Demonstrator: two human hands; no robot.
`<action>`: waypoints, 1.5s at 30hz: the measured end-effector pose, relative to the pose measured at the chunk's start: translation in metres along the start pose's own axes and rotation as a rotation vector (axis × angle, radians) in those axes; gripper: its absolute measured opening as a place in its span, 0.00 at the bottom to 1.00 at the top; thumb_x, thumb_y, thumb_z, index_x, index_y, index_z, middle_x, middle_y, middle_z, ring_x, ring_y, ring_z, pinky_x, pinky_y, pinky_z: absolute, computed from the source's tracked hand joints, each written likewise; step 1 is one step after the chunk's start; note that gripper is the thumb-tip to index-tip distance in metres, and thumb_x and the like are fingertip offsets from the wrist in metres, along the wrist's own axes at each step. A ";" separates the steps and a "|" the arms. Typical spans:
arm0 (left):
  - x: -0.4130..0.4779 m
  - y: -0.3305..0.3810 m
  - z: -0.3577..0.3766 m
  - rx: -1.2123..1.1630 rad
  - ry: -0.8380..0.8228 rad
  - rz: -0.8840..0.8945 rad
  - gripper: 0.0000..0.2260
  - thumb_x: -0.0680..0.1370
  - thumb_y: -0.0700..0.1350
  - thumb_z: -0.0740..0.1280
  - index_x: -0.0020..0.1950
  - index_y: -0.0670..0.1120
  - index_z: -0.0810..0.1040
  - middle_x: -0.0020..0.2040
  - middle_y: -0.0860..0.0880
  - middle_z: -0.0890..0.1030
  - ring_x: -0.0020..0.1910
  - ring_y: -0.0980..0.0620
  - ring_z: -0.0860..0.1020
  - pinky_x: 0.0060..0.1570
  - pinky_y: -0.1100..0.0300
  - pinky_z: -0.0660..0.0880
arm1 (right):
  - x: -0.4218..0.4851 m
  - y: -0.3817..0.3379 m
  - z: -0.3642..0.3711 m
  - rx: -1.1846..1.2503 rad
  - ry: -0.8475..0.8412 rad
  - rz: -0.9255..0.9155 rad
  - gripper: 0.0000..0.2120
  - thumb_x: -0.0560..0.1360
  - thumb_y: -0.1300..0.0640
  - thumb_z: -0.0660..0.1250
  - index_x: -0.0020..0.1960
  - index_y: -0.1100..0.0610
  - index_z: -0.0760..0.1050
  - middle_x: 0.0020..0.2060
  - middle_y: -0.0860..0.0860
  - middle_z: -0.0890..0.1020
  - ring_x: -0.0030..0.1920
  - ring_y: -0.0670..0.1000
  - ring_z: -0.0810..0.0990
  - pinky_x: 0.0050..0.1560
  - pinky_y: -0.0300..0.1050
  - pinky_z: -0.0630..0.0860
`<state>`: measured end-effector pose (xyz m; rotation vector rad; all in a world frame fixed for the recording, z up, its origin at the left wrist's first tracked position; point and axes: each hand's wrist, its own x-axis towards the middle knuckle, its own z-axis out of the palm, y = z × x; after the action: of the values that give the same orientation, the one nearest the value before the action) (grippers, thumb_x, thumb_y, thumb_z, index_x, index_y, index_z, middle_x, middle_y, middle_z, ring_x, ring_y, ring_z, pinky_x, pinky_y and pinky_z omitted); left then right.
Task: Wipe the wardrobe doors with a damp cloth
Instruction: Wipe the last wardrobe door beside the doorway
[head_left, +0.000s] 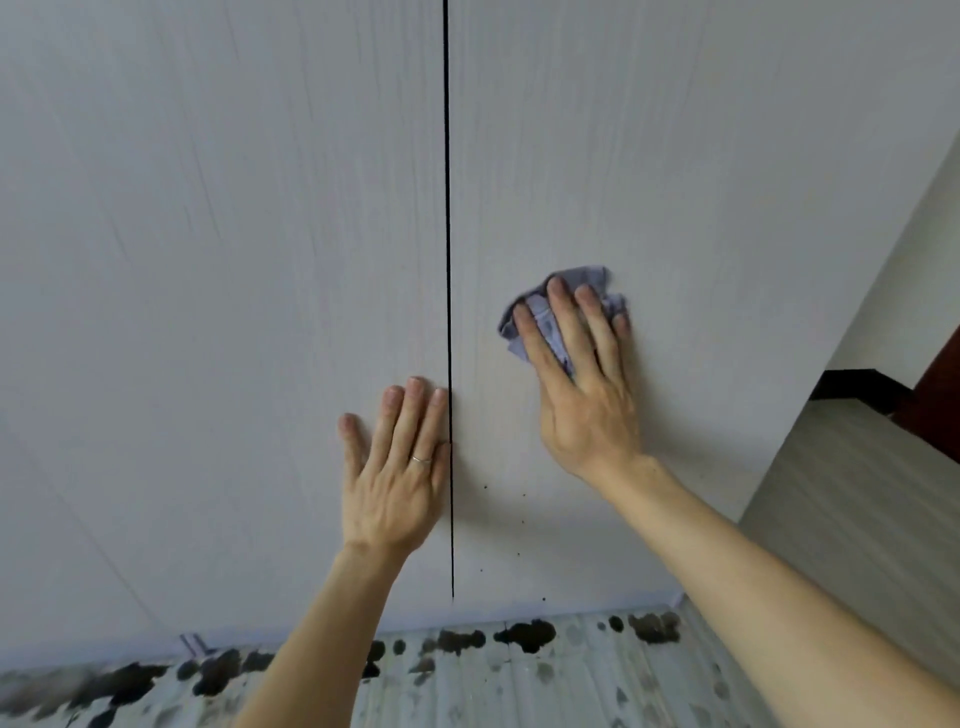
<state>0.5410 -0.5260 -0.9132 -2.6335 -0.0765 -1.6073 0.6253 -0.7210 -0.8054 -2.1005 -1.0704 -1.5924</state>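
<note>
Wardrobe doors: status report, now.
Right hand flat, pressing cloth on right door. Left hand flat on left door beside gap. Dark specks low on right door.

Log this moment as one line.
stage: wiping | right hand: presses cloth on right door | left hand: flat on left door beside gap

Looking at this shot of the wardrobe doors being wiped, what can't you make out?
Head view:
- Cloth: mostly covered by the right hand; dampness not visible.
- Left door and right door: tops cut off by the upper frame edge.
- Dark specks on the right door: too small to identify.
- Floor stains, lower left: blurred.
</note>
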 end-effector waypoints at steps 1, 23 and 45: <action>-0.016 -0.002 0.005 0.004 -0.039 0.013 0.26 0.86 0.54 0.46 0.83 0.52 0.44 0.83 0.53 0.42 0.81 0.51 0.43 0.78 0.40 0.38 | -0.016 -0.002 0.007 -0.015 -0.013 -0.018 0.28 0.76 0.68 0.62 0.75 0.56 0.68 0.75 0.58 0.65 0.76 0.62 0.61 0.76 0.64 0.53; -0.046 -0.018 0.029 0.013 -0.062 0.060 0.26 0.86 0.56 0.44 0.82 0.54 0.40 0.82 0.55 0.37 0.81 0.53 0.38 0.76 0.43 0.32 | -0.075 -0.014 0.033 -0.025 -0.030 -0.058 0.26 0.79 0.67 0.59 0.76 0.56 0.66 0.76 0.56 0.65 0.76 0.61 0.60 0.76 0.64 0.55; -0.045 -0.017 0.008 0.006 -0.134 0.093 0.31 0.83 0.52 0.58 0.83 0.52 0.48 0.83 0.52 0.46 0.82 0.51 0.46 0.78 0.40 0.42 | -0.028 -0.027 0.024 0.012 -0.039 -0.071 0.27 0.77 0.68 0.60 0.75 0.57 0.68 0.75 0.57 0.65 0.76 0.60 0.61 0.77 0.63 0.53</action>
<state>0.5263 -0.5090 -0.9568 -2.6939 0.0347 -1.3998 0.6198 -0.6985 -0.8451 -2.1169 -1.1771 -1.5790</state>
